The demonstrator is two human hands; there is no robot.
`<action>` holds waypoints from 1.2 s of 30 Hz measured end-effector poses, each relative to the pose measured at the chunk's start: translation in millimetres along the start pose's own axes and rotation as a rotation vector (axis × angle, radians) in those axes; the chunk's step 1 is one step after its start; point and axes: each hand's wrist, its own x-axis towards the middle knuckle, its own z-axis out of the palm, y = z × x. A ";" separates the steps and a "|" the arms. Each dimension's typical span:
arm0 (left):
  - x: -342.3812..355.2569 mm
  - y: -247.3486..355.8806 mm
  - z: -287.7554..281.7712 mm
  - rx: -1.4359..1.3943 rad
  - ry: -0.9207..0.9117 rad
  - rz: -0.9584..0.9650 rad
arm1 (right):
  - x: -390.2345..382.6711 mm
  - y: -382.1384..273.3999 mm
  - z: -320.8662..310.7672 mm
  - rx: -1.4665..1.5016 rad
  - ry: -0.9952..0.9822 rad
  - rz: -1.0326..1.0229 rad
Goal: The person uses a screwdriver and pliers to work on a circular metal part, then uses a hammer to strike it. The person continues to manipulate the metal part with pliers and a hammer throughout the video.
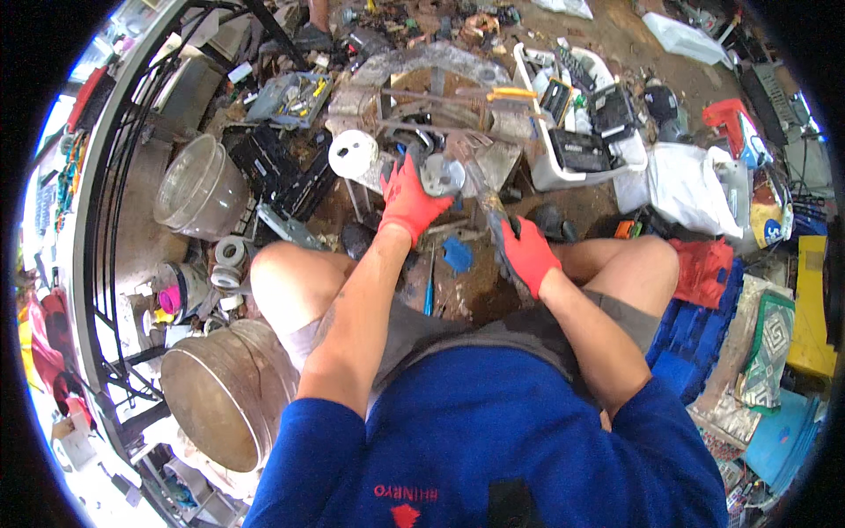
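Observation:
My left hand (409,198), in a red glove with dark fingers, grips a round greyish disc-like piece (444,174) on a low metal work stand (503,163). The kind of that piece is unclear. My right hand (526,253), in a matching glove, is closed round the handle of a hammer (487,195). Its worn head (466,143) lies just beyond the round piece, close to it. Left of my left hand sits a white round part with holes (352,154). A blue-handled screwdriver (429,295) and a flat blue piece (457,253) lie on the ground between my legs.
A white bin (563,180) of electronic parts stands at the far right. Black plastic casings (280,172), a clear bucket (202,189) and a large dirty bucket (220,396) are on the left, beside a black metal rack (110,194). Scrap litters the ground (616,44) ahead.

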 end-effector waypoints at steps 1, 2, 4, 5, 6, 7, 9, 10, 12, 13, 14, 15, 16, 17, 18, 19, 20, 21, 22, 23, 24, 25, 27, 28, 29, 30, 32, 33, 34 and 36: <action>-5.0 4.6 -1.9 0.028 -0.016 -0.012 | 1.9 2.4 -2.1 0.032 -0.019 0.038; 4.0 8.6 -5.3 -0.023 0.000 -0.002 | 9.6 5.3 -8.3 0.134 -0.067 0.023; 6.7 3.0 -2.5 -0.030 0.055 -0.005 | -1.0 4.4 -5.8 0.192 -0.052 -0.032; 4.3 -4.5 -1.3 -0.067 0.017 -0.018 | -10.8 3.4 1.2 0.154 0.031 -0.086; 2.2 -0.7 0.2 -0.083 0.017 -0.026 | -7.2 0.6 4.1 0.056 -0.014 0.012; 1.9 4.1 1.2 -0.102 0.031 -0.022 | 3.5 3.9 0.4 0.025 -0.039 0.005; 6.4 12.0 -6.1 -0.039 -0.057 0.048 | 23.4 17.4 -4.4 -0.038 -0.105 0.000; 2.6 -1.6 -1.6 -0.017 0.019 0.071 | 17.3 -4.9 -22.5 0.045 -0.186 -0.066; 0.8 -11.3 1.4 -0.067 0.111 0.080 | 4.1 -17.1 -30.8 0.116 -0.069 -0.096; 2.1 -8.4 -0.8 -0.140 0.125 0.065 | 0.2 -16.2 -34.1 0.152 0.003 -0.100; 2.9 -6.2 -3.6 -0.213 0.138 0.049 | 5.9 -1.0 -26.1 0.070 0.159 -0.137; 0.4 -1.6 -9.6 -0.361 0.165 -0.035 | 8.3 -4.0 -33.6 0.053 0.132 -0.135; 0.7 -10.8 -17.8 -0.232 0.107 0.023 | 12.0 -16.0 -45.2 0.036 0.097 -0.142; 0.5 -17.8 -23.6 -0.103 0.050 0.080 | 17.1 -24.4 -52.8 0.020 0.063 -0.150; -3.1 -20.0 -17.3 -0.046 0.075 0.066 | 25.2 -24.2 -55.1 -0.031 0.026 -0.116; -4.9 -20.4 -9.7 0.013 0.109 0.060 | 31.1 -16.2 -50.3 -0.063 0.070 -0.140; -4.9 -21.3 -3.1 0.071 0.143 0.051 | 35.5 -7.7 -42.0 -0.095 0.114 -0.165; -2.2 -9.6 -2.4 -0.004 0.069 0.033 | 41.4 5.7 -31.2 -0.129 0.156 -0.175; -3.5 16.6 -6.4 0.111 -0.007 0.070 | 42.5 17.4 -24.2 -0.060 0.159 -0.131; -6.8 33.6 -13.5 0.233 -0.074 0.093 | 40.6 15.4 -23.3 -0.034 0.135 -0.126; -5.7 30.6 -13.1 0.271 -0.122 0.086 | 36.0 7.0 -22.6 -0.011 0.104 -0.127; -0.3 28.6 -12.3 0.308 -0.172 0.080 | 31.9 -1.4 -22.4 0.013 0.074 -0.127; 4.7 26.5 -9.6 0.344 -0.254 0.086 | 29.4 -2.5 -20.8 0.019 0.072 -0.111; 8.3 26.7 -8.2 0.343 -0.285 0.097 | 27.6 1.6 -19.4 0.043 0.086 -0.118; 12.0 26.9 -6.9 0.342 -0.317 0.111 | 26.5 6.3 -19.2 0.067 0.101 -0.124; 11.7 19.2 -4.8 0.313 -0.260 0.158 | 25.1 7.8 -19.1 0.080 0.094 -0.111; 19.6 -9.4 3.3 0.139 -0.084 0.125 | 23.1 3.6 -18.4 0.111 0.075 -0.098; 24.6 -21.4 4.9 0.049 -0.004 0.110 | 24.2 1.2 -17.1 0.122 0.072 -0.092; 30.8 -15.2 -4.3 -0.129 -0.043 -0.030 | 23.4 1.7 -18.6 0.130 0.082 -0.067; 42.4 -15.6 -24.6 -0.423 0.021 -0.213 | 24.4 -2.2 -19.7 0.125 0.057 -0.016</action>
